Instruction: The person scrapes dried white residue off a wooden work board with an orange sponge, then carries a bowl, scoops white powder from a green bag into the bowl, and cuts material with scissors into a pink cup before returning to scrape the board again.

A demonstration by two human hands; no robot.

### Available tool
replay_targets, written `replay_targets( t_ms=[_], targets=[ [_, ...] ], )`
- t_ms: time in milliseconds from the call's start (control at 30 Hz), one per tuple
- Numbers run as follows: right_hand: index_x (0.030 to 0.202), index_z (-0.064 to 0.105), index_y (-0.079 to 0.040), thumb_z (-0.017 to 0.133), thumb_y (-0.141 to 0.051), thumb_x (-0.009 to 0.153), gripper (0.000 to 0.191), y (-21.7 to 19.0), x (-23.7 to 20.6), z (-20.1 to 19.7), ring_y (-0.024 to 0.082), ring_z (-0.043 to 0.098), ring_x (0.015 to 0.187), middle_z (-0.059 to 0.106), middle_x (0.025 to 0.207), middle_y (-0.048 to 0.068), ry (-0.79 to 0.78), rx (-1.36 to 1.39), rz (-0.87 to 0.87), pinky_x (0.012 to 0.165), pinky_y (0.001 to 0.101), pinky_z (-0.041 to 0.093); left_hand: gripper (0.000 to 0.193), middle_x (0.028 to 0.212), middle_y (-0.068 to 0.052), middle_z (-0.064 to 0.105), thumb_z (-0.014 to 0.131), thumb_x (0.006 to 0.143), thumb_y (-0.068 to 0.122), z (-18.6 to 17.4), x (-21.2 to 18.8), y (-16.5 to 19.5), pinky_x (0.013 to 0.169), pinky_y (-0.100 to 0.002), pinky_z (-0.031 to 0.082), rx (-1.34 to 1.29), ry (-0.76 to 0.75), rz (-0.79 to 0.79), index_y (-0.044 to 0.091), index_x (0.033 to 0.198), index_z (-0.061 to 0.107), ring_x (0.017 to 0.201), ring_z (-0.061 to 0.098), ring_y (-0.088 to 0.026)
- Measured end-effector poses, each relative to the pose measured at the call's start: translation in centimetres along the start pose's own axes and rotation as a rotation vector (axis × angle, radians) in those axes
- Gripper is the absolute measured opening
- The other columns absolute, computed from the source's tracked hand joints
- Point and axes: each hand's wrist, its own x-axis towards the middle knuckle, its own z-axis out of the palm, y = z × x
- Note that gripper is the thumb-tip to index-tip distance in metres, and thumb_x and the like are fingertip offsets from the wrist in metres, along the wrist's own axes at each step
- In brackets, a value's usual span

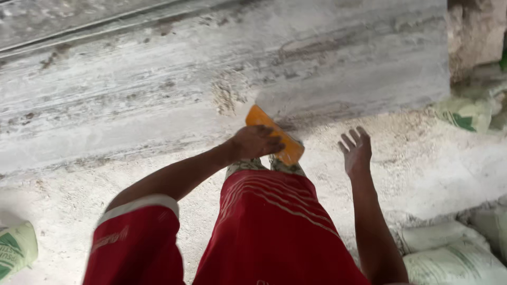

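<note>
Low on the wall: an orange float, flat and oblong, is pressed against the grey plastered wall, just above where the wall meets the floor.

Head view, left hand: the left hand is closed over the near part of the float, fingers curled around it in a full grip; the upper end of the float pokes out past the knuckles, tilted up and to the left.

Head view, right hand: the right hand is empty, held in the air above the floor, well apart from the float. Its fingers are spread and straight, touching nothing.

Wall surface: streaked and smeared in long slanting bands, with a rougher, sandy patch just beside the float's upper end.

Body: red shorts fill the lower middle of the frame; the float's lower end sits in front of the knee.

Surroundings: filled sacks lie at the lower right, another sack at the lower left, and a green-and-white bag rests against the wall's far end.

Risk, as I judge it: one hand alone carries the float at a slant, so an edge could dig in and gouge the smoothed plaster.

Second risk: the floor looks dusty and powdery, and with the body bent low a foot could slip and knock the float into the wall.
</note>
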Motion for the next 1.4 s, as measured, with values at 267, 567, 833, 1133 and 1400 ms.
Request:
replay_targets(
  t_ms=[267,567,833,1133,1400],
  targets=[
    [0.154,0.03,-0.008,0.052,-0.047,0.098,0.072,-1.3,-0.6,-4.1,0.041,0.045,0.141,0.035,0.16,0.024,0.138,0.03,0.046,0.115,0.054,0.04,0.028,0.115,-0.004,0.071,0.068,0.087,0.031,-2.3,-8.1,-1.1,0.082,-0.038,0.059,0.17,0.075,-0.009,0.017,0.111,0.069,0.105,0.07,-0.024],
    [0.154,0.032,-0.009,0.055,-0.049,0.099,0.072,-3.8,1.1,-0.7,0.036,0.047,0.138,0.038,0.158,0.02,0.086,-0.037,0.005,0.114,0.0522,0.039,0.015,0.101,-0.009,0.073,0.061,0.107,0.025,-2.4,21.7,-2.0,0.071,-0.038,0.064,-0.319,-0.172,-0.239,0.012,0.111,0.067,0.094,0.075,-0.025],
    [0.152,0.037,-0.01,0.052,-0.048,0.101,0.065,-5.1,-1.3,-2.9,0.035,0.053,0.136,0.044,0.154,0.018,0.167,-0.054,-0.021,0.109,0.0506,0.046,0.04,0.108,-0.007,0.073,0.083,0.075,0.019,-4.0,9.9,-2.2,0.074,-0.04,0.062,0.041,0.147,0.0,0.015,0.113,0.071,0.099,0.071,-0.025],
    [0.147,0.043,-0.008,0.053,-0.035,0.103,0.052,-7.0,1.1,-1.0,0.025,0.05,0.128,0.046,0.143,0.01,0.249,-0.135,-0.248,0.102,0.0465,0.045,0.031,0.114,-0.007,0.075,0.066,0.095,0.019,-9.3,34.4,-0.8,0.067,-0.038,0.062,-0.223,0.271,-0.343,0.016,0.126,0.063,0.097,0.075,-0.025],
    [0.144,0.041,0.004,0.042,-0.032,0.11,0.05,-5.7,2.3,2.3,0.028,0.049,0.118,0.038,0.145,0.019,0.099,-0.662,-0.632,0.105,0.0468,0.043,0.025,0.107,-0.011,0.069,0.06,0.106,0.02,-3.1,3.0,-4.9,0.073,-0.035,0.062,-1.129,0.943,-1.032,0.004,0.124,0.06,0.087,0.072,-0.018]
  ],
)
